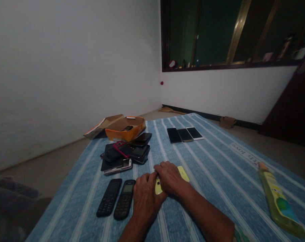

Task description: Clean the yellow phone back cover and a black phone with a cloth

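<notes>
A yellow phone (158,189) with a dark camera spot lies on the striped cloth between my hands. My left hand (145,195) grips its left side, fingers bent and thumb near its lower end. My right hand (170,177) bends over its top and right side, the fingertips of both hands meeting at the far edge. Another yellow piece (183,173) shows beyond my right wrist; whether it is separate, I cannot tell. Two dark keypad phones, one on the left (109,197) and one nearer (124,199), lie beside my left hand.
A pile of phones (122,149) lies in front of an opened orange box (122,133). Three smartphones (184,135) sit in a row farther back. On the right lies a bottle of yellowish liquid (278,198). Blue striped cloth (213,178) covers the surface.
</notes>
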The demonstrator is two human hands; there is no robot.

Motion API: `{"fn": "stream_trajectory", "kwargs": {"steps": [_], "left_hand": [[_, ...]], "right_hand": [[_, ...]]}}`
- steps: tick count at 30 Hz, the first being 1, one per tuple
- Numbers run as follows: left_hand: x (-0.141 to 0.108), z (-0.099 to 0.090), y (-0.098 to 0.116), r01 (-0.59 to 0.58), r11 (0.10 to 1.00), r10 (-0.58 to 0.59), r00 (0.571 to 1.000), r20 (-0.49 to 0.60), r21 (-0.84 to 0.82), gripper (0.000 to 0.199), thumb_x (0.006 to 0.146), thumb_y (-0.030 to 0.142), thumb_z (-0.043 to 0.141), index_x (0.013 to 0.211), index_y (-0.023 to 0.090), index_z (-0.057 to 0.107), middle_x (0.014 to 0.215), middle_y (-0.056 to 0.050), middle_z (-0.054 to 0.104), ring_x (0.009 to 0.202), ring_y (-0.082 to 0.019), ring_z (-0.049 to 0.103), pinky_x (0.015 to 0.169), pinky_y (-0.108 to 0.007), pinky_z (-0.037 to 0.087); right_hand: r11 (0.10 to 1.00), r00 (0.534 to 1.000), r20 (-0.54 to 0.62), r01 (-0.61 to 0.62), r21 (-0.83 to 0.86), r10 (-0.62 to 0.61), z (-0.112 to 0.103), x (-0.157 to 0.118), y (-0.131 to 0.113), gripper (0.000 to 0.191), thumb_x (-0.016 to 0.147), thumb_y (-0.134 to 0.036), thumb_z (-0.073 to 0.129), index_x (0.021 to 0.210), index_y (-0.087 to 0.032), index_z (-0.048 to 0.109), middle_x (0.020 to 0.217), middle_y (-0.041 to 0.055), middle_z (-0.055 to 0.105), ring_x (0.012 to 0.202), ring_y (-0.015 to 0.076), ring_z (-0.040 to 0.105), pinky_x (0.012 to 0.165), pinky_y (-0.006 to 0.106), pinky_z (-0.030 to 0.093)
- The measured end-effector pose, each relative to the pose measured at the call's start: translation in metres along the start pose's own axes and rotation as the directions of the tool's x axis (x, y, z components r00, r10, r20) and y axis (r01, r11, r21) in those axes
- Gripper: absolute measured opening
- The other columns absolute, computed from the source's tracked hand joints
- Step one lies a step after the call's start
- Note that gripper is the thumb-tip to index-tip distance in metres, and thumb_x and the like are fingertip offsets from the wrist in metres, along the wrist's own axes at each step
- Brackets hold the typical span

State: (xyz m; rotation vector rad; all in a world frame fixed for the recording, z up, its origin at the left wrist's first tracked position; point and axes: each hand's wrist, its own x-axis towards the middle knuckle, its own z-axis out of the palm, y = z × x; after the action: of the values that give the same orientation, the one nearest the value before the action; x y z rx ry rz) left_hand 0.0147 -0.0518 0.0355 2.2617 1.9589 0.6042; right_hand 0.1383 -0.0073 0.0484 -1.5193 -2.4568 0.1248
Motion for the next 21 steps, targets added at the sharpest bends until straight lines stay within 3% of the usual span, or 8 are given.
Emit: {"fn": "stream_trajectory", "kwargs": {"steps": [2,10,21], "left_hand": [[-0.0004,-0.002,0.0015,0.009,1.0,-0.009,1.0,0.009,0.022,0.052,0.072,0.032,0.072,0.121,0.021,0.058,0.107,-0.008,0.061,0.101,-0.028,0.053,0.087,-0.038,0.04],[0.0002,0.0012,-0.0008,-0.016,0.998,0.017,1.0,-0.009,0.055,0.049,0.071,0.031,0.073,0.118,0.022,0.061,0.099,-0.007,0.061,0.096,-0.027,0.054,0.085,-0.037,0.041],[0.0019,0.002,-0.0017,-0.08,0.993,0.079,0.997,-0.026,-0.082,0.048,0.072,0.029,0.072,0.117,0.02,0.058,0.111,-0.007,0.064,0.103,-0.028,0.055,0.089,-0.039,0.042]], "right_hand": [[1.0,1.0,-0.002,0.008,0.012,-0.008,-0.0005,-0.0005,0.0012,0.03,0.088,-0.015,0.046,0.113,-0.021,0.061,0.102,0.0083,0.063,0.095,0.0227,0.057,0.078,0.033,0.04],[0.999,0.999,0.031,-0.019,-0.032,0.02,-0.0045,-0.0022,-0.0031,0.024,0.088,-0.016,0.046,0.097,-0.016,0.068,0.099,0.0114,0.061,0.099,0.024,0.056,0.08,0.033,0.041],[0.998,0.999,0.035,-0.035,-0.054,0.037,-0.0061,-0.0011,-0.0009,0.025,0.088,-0.019,0.046,0.097,-0.015,0.069,0.099,0.0129,0.062,0.098,0.0251,0.056,0.081,0.035,0.042]]}}
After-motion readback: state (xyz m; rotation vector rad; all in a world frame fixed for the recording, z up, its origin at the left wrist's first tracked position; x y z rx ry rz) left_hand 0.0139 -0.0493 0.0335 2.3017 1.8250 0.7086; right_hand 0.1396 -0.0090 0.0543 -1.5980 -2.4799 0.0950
